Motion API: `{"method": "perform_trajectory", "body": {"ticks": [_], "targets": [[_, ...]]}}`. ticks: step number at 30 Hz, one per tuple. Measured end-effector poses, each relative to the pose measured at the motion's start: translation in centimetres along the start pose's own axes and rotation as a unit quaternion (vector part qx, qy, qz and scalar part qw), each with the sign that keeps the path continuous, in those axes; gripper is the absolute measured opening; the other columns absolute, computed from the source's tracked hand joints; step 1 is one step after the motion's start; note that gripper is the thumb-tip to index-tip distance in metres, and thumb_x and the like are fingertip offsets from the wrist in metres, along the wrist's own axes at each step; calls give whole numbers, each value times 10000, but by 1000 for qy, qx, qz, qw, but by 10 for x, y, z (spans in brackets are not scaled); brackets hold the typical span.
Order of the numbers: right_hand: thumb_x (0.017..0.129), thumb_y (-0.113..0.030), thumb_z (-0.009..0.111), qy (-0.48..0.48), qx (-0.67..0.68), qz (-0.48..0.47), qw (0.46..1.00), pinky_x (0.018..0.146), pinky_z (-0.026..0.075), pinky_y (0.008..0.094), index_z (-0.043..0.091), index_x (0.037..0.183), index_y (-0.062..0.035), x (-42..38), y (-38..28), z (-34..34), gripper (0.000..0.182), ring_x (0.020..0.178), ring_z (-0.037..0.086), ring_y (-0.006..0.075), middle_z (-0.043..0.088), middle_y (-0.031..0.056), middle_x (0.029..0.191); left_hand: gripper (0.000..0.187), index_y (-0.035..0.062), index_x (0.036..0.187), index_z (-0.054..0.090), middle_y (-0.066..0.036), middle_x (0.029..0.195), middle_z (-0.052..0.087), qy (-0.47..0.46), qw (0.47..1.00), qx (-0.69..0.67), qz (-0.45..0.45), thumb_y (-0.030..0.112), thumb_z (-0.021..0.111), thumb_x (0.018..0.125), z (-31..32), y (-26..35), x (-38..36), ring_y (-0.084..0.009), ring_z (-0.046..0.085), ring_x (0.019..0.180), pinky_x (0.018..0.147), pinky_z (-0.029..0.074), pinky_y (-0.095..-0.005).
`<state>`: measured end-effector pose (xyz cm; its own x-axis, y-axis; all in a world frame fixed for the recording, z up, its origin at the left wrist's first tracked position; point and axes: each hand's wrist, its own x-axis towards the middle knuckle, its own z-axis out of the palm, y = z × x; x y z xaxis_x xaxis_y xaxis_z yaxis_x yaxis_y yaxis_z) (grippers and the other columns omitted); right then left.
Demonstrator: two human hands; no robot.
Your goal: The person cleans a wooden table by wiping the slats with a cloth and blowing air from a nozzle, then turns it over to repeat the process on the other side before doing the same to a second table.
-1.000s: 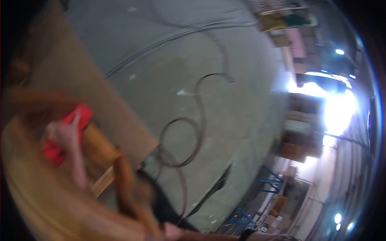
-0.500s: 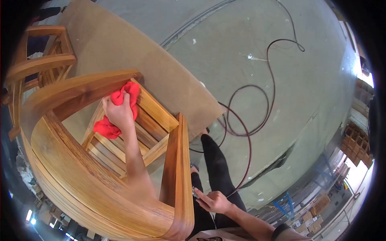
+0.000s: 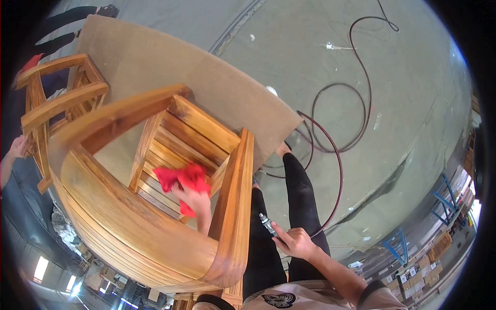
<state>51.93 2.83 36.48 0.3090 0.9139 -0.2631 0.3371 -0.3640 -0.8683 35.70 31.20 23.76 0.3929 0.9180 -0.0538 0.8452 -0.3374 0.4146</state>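
My left hand [image 3: 192, 199] grips a crumpled red cloth [image 3: 194, 178], reaching in over the curved back of a wooden chair [image 3: 139, 222]. The cloth is against or just above the slatted seat [image 3: 181, 139]; slight blur hides which. In my right hand [image 3: 295, 243], low at the right of the chair, is the metal fitting [image 3: 267, 223] of a dark red hose [image 3: 338, 191]. Its tip points up and left, and my index finger lies along it. The chair stands on a brown covered surface [image 3: 206, 72].
A second wooden chair [image 3: 64, 106] stands at the left, with another person's hand [image 3: 19, 146] on it. A dark-clothed leg [image 3: 67, 20] shows at the top left. The hose loops across the concrete floor [image 3: 413, 129]. Blue metal stands [image 3: 397, 248] and stacked boxes [image 3: 418, 274] are at the right.
My left hand has moved the red cloth from the far seat corner and armrest back towards me, over the near slats. My right hand has shifted slightly, bringing the hose fitting into clearer view.
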Motion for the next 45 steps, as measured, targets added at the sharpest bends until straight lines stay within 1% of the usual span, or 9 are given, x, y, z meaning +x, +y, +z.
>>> {"method": "perform_trajectory", "body": {"ticks": [4,9,15,23,27,32,35,41,45], "targets": [[817,-69,710,3,23,-8,1000,429,430,353,455,1388,47,-22,-12,41,636,421,525,214,506,24,513,450,-4,1188,617,-230,1177,544,62,964,-22,256,333,673,894,33,59,122,-413,511,1102,970,396,-485],[805,-60,720,95,49,29,994,423,409,358,470,1376,51,-67,-30,105,633,401,501,205,455,21,477,374,-25,1075,632,-218,1029,613,112,958,-3,264,326,592,952,56,86,161,-416,567,967,854,430,-478],[779,-38,733,192,95,43,976,414,411,350,504,1329,83,-77,-68,140,608,397,498,195,458,16,484,373,5,1174,606,-187,1107,628,-230,948,-138,174,317,530,984,13,56,42,-374,580,1051,931,433,-457],[797,16,704,257,235,20,937,440,436,327,489,1329,131,-59,-81,157,585,413,532,197,535,60,549,390,46,1241,592,-130,1194,621,-96,944,-59,309,335,517,991,37,55,94,-307,563,1127,980,428,-418],[791,28,684,373,301,138,866,441,374,213,504,1324,135,-74,-89,157,573,421,424,61,482,-10,549,401,66,1275,584,-102,1238,618,-94,939,-101,314,344,511,995,48,71,125,-273,555,1165,1005,425,-399],[766,29,690,350,342,87,868,435,407,229,483,1310,179,-93,-106,161,601,433,530,88,637,75,660,419,92,1317,575,-67,1292,614,-101,935,-174,293,356,503,1000,58,75,161,-230,544,1213,1036,422,-374],[775,23,696,308,387,78,865,463,446,252,480,1316,174,-94,-117,173,602,461,567,120,657,92,717,417,80,1282,611,-50,1274,641,18,951,-128,282,359,521,986,77,40,178,-238,561,1213,1024,433,-373],[794,60,668,340,371,131,854,443,456,255,491,1318,153,-77,-136,171,561,447,560,107,697,144,798,336,72,881,655,-125,840,605,42,877,-5,479,404,684,840,50,47,32,-343,608,787,647,498,-460],[747,74,680,311,377,83,869,457,479,279,521,1237,212,-76,-148,168,533,462,586,143,697,200,822,386,50,908,684,-152,921,616,7,899,36,436,431,616,899,42,36,25,-363,625,805,638,506,-465]]}}
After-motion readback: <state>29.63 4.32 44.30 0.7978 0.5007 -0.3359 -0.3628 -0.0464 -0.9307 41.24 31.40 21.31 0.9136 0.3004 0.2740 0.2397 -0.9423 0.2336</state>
